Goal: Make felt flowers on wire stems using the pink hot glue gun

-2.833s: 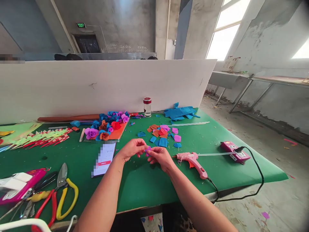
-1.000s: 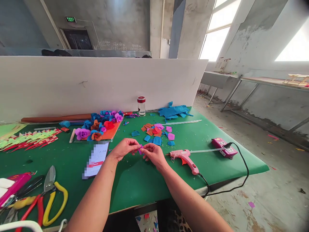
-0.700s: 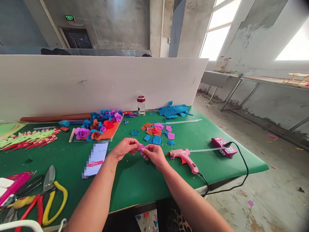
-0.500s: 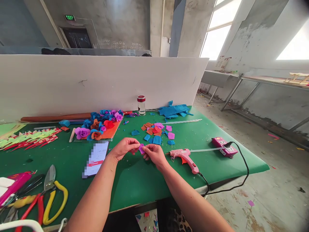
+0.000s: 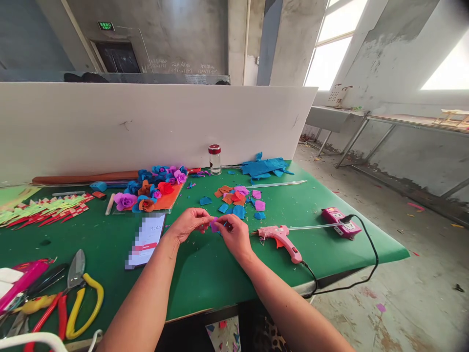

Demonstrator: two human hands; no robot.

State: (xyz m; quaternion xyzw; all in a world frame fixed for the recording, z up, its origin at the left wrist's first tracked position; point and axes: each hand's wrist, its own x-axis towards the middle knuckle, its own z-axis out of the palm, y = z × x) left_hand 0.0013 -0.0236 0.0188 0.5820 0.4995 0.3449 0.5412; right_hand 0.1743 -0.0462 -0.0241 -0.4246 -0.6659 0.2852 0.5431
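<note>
Two hands: left hand (image 5: pixel 192 224) and right hand (image 5: pixel 236 236) meet fingertip to fingertip above the table (image 5: pixel 201 288).
Left grip: thumb and forefinger closed on the left edge of the purple piece (image 5: pixel 214 225).
Right grip: thumb and forefinger together at its right edge; pressure cannot be told.
Purple piece position: between the two sets of fingertips, apparently raised off the table.
Step in hand (judged): fingertip shaping or turning of a small thin sheet. Steady it with one hand and work the edge with the other. Apply light, even pressure; thin material is likely to crease or tear.
Glue gun (image 5: pixel 282 233): lies on its side just right of the right hand, nozzle (image 5: pixel 254 233) toward it. Treat the nozzle as possibly hot; hold the knuckles clear.
Purple piece outline: partly covered by fingertips; any fold is too small to make out.
Loose pieces (image 5: pixel 239 211): beyond the hands; several overlap, so no sure count.
Flowers (image 5: pixel 125 201): bunched farther left; rear blooms partly masked by front ones.
Jar (image 5: pixel 215 161): red lid; contents, if any, unclear.
White board (image 5: pixel 157 132): conceals most of the area behind; dark shapes (image 5: pixel 86 77) above its top edge cannot be identified.
</note>
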